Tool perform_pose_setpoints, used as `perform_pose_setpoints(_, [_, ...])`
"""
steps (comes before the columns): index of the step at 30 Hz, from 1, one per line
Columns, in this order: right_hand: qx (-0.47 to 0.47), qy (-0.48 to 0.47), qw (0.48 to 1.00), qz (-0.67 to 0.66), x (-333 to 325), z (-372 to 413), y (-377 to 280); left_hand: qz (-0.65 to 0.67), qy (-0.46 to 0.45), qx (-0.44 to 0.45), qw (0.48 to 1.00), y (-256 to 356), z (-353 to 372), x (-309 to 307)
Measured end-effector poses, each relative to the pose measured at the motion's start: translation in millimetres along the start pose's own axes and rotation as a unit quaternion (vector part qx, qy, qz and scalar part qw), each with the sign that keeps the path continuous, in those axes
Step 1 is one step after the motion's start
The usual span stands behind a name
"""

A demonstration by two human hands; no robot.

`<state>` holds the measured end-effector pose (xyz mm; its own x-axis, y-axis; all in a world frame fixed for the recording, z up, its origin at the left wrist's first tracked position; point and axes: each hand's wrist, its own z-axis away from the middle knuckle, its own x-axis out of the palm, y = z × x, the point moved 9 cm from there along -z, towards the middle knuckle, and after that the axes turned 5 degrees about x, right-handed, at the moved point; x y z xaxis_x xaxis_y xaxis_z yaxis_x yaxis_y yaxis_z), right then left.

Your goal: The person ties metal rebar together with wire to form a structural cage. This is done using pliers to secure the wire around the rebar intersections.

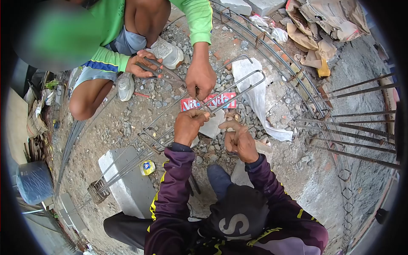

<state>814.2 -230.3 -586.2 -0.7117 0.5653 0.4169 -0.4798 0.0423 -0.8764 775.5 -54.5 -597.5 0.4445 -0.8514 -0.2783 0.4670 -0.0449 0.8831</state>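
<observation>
My left hand (189,126) is closed on a thin steel bar of a long rebar cage (159,138), its fingertips pinching near a joint. Just to the right, my right hand (242,142) is apart from the cage. Its index finger stretches left while the other fingers curl; nothing shows in it. Across from me, a co-worker in a green top grips long-handled pincers (165,73) in one hand. That person's other hand (200,78) pinches the cage close to my left hand, hiding part of the joint.
A red-and-white wrapper (208,102) and a white cloth strip (250,91) lie on the gravel. A concrete block (125,182) sits under the cage's lower left part. Ribbed bars (361,134) jut in from the right. Torn paper sacks (316,32) lie upper right.
</observation>
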Motion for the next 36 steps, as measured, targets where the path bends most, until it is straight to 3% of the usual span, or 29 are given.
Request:
perform_pose_setpoints(1, [0.001,-0.048,0.999,0.014,10.0,4.5,-0.1,-0.002,0.002,-0.006,1.0,0.0,-0.5,0.0])
perform_pose_setpoints(5, [0.113,0.013,0.993,0.002,-5.5,-1.3,22.3,-0.006,0.006,-0.006,1.0,2.0,-1.1,-0.8])
perform_pose_setpoints(8, [0.082,0.015,0.996,-0.024,-14.2,-5.2,24.4,0.01,0.014,0.008,1.0,6.8,0.7,-1.1])
perform_pose_setpoints(11, [0.061,-0.073,0.98,-0.173,5.3,-3.6,26.0,0.02,0.025,0.014,0.999,4.6,1.3,1.2])
perform_pose_setpoints(14, [0.053,0.026,0.987,-0.151,-10.1,-6.5,32.0,0.023,0.04,0.005,0.999,8.5,2.8,0.5])
perform_pose_setpoints(17, [0.002,0.168,0.986,0.006,-26.3,-21.4,33.8,0.038,0.036,-0.019,0.998,4.9,5.5,0.1])
perform_pose_setpoints(21, [-0.1,0.18,0.978,0.02,-17.5,-50.5,39.9,0.029,0.034,0.012,0.999,4.0,4.9,1.0])
perform_pose_setpoints(24, [-0.107,0.194,0.974,0.055,-13.2,-36.8,34.7,0.052,0.02,0.021,0.998,5.7,6.6,4.8])
perform_pose_setpoints(26, [-0.096,0.164,0.981,0.024,-2.8,-22.9,22.6,0.032,0.029,0.028,0.999,5.2,7.3,-0.8])
perform_pose_setpoints(29, [-0.063,0.075,0.994,-0.047,-9.0,-14.6,54.0,0.0,0.041,0.029,0.999,5.7,8.6,-3.4])
perform_pose_setpoints(33, [-0.017,0.018,1.0,-0.008,3.0,-14.4,60.8,0.026,0.039,0.027,0.999,4.0,4.4,-3.0])
perform_pose_setpoints(36, [0.072,0.001,0.997,0.006,6.5,-12.5,66.1,0.025,0.032,0.022,0.999,1.9,2.5,-3.0])
